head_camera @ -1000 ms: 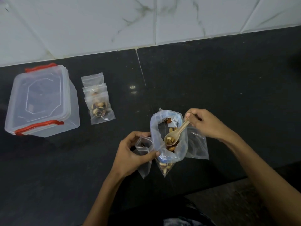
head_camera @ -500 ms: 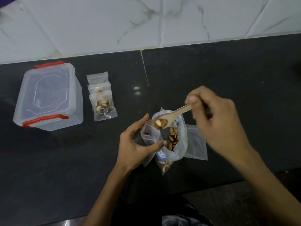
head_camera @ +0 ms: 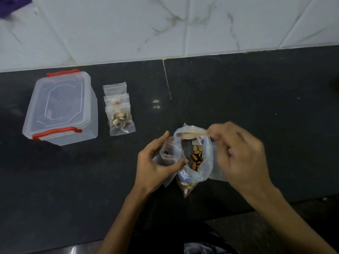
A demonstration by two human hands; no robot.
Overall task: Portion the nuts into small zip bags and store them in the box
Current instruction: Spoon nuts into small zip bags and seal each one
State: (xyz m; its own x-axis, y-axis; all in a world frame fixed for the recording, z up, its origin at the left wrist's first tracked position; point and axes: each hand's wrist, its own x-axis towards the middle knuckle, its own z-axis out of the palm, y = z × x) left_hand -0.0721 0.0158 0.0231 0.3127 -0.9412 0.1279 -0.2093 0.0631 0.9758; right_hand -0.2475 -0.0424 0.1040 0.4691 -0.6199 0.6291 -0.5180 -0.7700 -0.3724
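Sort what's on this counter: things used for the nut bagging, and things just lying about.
In use: big bag of nuts, wooden spoon, small zip bag, filled zip bags, lidded box.
Lying about: purple thing by the wall.

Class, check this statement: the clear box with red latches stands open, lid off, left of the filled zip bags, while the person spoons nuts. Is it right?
Not quite. The head view shows the box with its lid on, red latches at both ends. The rest holds: it stands left of the filled zip bags, and the right hand holds the spoon.
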